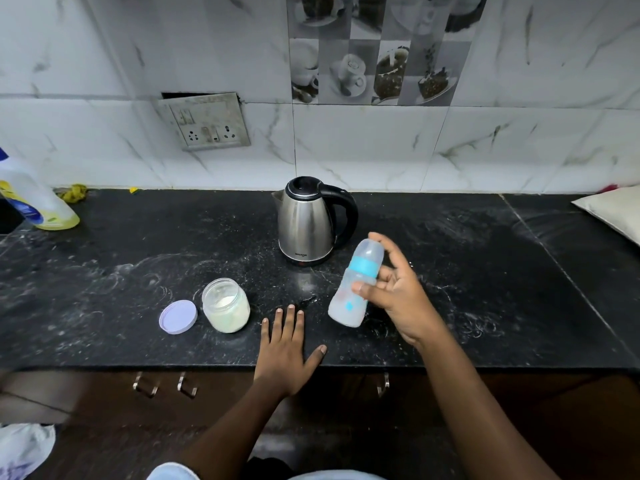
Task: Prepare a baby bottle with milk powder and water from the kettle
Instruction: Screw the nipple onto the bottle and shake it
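My right hand (pixel 398 292) holds a clear baby bottle (pixel 355 289) with a blue ring and a capped top, tilted and blurred, just above the black counter (pixel 138 258). The bottle looks cloudy white inside. My left hand (pixel 289 344) rests flat on the counter near its front edge, fingers straight. A steel kettle (pixel 306 220) with a black handle and lid stands behind the bottle. An open jar of milk powder (pixel 227 304) sits left of my left hand, its lilac lid (pixel 177 317) lying beside it.
A tilted detergent bottle (pixel 34 199) stands at the far left by the tiled wall. A socket plate (pixel 207 123) is on the wall. A white pillow-like object (pixel 613 209) lies at the right. Drawer handles (pixel 166 386) sit below the counter edge.
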A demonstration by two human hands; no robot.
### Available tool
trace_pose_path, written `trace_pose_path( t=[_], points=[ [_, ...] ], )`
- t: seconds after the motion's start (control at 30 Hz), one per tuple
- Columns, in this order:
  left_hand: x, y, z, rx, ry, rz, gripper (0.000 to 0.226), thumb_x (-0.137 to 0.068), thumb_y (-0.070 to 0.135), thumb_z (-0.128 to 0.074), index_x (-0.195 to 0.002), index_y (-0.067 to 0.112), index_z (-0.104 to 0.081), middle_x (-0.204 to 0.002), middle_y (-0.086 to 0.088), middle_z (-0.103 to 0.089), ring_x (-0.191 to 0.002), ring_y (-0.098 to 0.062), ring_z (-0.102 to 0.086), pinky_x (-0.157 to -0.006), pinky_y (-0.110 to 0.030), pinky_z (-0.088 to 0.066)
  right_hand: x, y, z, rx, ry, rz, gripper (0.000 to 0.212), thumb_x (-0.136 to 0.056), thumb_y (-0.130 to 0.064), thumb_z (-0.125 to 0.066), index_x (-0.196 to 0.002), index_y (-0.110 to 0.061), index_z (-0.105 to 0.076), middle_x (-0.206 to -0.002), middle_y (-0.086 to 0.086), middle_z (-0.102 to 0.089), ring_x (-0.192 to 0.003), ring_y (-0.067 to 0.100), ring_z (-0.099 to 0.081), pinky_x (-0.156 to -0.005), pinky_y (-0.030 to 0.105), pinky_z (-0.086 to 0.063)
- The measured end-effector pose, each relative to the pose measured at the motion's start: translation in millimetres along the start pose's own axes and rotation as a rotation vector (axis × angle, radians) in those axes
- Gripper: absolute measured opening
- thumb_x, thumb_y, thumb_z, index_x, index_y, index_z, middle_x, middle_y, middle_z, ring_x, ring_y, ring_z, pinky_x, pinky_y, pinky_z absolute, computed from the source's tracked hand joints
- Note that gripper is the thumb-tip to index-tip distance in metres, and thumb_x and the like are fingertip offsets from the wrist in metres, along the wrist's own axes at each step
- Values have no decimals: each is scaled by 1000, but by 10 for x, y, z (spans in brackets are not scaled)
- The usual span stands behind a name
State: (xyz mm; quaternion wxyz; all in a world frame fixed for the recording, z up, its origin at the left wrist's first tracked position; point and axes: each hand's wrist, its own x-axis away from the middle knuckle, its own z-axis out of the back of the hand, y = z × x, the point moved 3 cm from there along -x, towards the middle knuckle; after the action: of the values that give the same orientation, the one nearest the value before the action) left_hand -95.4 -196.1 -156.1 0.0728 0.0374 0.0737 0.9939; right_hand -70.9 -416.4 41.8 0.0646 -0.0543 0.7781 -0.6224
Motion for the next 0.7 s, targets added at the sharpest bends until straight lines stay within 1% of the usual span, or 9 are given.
trace_pose_path(
  t=[0.07, 0.1, 0.23, 0.27, 0.4, 0.43, 0.53, 0.6, 0.7],
  points=[
    [-6, 0, 3, 5, 2, 2, 104, -97, 83, -10, -174, 14, -8, -183, -10, 0, -169, -33, 6, -131, -54, 15, -31, -24, 52, -61, 134, 24, 83, -86, 12, -75, -147, -39, -50, -125, 12, -73, -110, 25, -72, -96, 46, -60],
    [-5, -1, 1, -5, -4, 3, 104, -97, 83, -9, -174, 14, -7, -183, -9, 1, -169, -32, 8, -131, -54, 16, -33, -19, 64, -67, 152, 26, 83, -87, 12, -75, -146, -40, -49, -126, 11, -73, -110, 25, -72, -96, 47, -60],
    [-8, -9, -7, -1, -5, 3, 103, -97, 83, -9, -174, 14, -8, -183, -10, 0, -169, -33, 7, -133, -57, 12, 47, 56, 3, 29, -96, -42, 86, -83, 12, -79, -149, -35, -49, -120, 8, -75, -106, 25, -73, -88, 38, -61],
    [-10, -5, -9, -3, -4, 4, 103, -97, 83, -9, -174, 14, -8, -183, -10, -1, -169, -33, 6, -133, -57, 11, 59, 49, 13, 33, -106, -38, 86, -83, 13, -79, -149, -34, -49, -119, 8, -75, -106, 25, -73, -88, 38, -61],
    [-6, -5, -11, -1, 16, -1, 103, -97, 83, -10, -174, 13, -11, -183, -10, -3, -169, -33, 4, -132, -56, 12, -5, -15, 131, -72, 118, 14, 82, -87, 11, -74, -149, -37, -48, -118, 5, -77, -110, 24, -72, -95, 46, -60],
    [-4, -4, -8, -5, 12, 0, 103, -97, 83, -10, -174, 14, -10, -183, -10, -2, -169, -33, 5, -132, -56, 12, -11, -9, 127, -70, 123, 17, 82, -88, 11, -74, -149, -38, -47, -117, 4, -77, -109, 23, -72, -95, 46, -60],
    [-5, 1, -5, -16, 1, 1, 104, -97, 83, -7, -174, 14, -7, -183, -10, 0, -169, -32, 7, -132, -56, 13, 12, 69, 25, 9, -68, -30, 86, -85, 12, -78, -149, -37, -48, -121, 7, -76, -108, 25, -73, -91, 41, -61],
    [-6, 4, -1, -7, 0, 4, 104, -97, 83, -8, -174, 14, -8, -183, -10, -1, -169, -33, 6, -133, -56, 12, 15, 72, 6, 22, -113, -35, 87, -82, 10, -80, -147, -39, -51, -122, 9, -75, -109, 27, -73, -89, 40, -61],
    [-3, -2, 2, -19, -11, 6, 104, -96, 84, -6, -174, 15, -5, -183, -9, 2, -169, -32, 9, -132, -56, 13, -56, 5, 118, -74, 72, 17, 84, -85, 7, -79, -146, -44, -51, -121, 7, -76, -112, 27, -72, -90, 43, -62]
  ],
)
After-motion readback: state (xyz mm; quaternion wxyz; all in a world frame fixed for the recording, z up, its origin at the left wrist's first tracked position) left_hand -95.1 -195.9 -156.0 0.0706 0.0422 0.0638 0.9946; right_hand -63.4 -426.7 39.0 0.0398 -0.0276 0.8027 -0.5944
